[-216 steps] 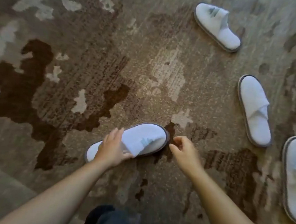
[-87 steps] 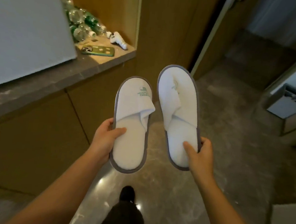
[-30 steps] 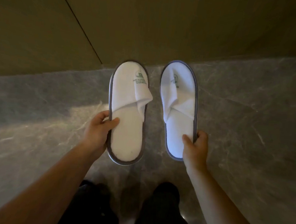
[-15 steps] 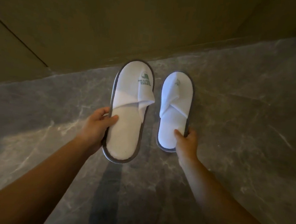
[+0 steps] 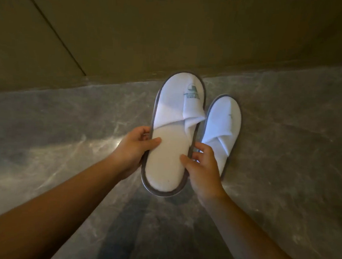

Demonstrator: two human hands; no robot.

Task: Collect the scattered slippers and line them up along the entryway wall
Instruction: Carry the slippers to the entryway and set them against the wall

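Right now I see one white slipper (image 5: 172, 141) with a grey rim held in the air above the floor, toe pointing toward the wall, its sole side away from me and a green printed mark on the folded upper; my left hand (image 5: 133, 151) grips its left edge near the heel half, thumb lying across the insole and the other fingers curled underneath; my right hand (image 5: 202, 170) is closed on the opposite edge, thumb pressed onto the insole and fingers wrapped around the rim, so both hands share this one slipper. Just beside it on the right, a second white slipper (image 5: 222, 124) lies flat on the floor, toe also toward the wall, its heel partly hidden behind my right hand; whether the two slippers touch I cannot tell, since the held one overlaps it in the view. Beneath them spreads a grey marbled floor (image 5: 285, 157) with pale streaks and a bright reflection on the left; beyond the toes stands a brown panelled wall (image 5: 173, 28) with a dark seam running diagonally across its left part.
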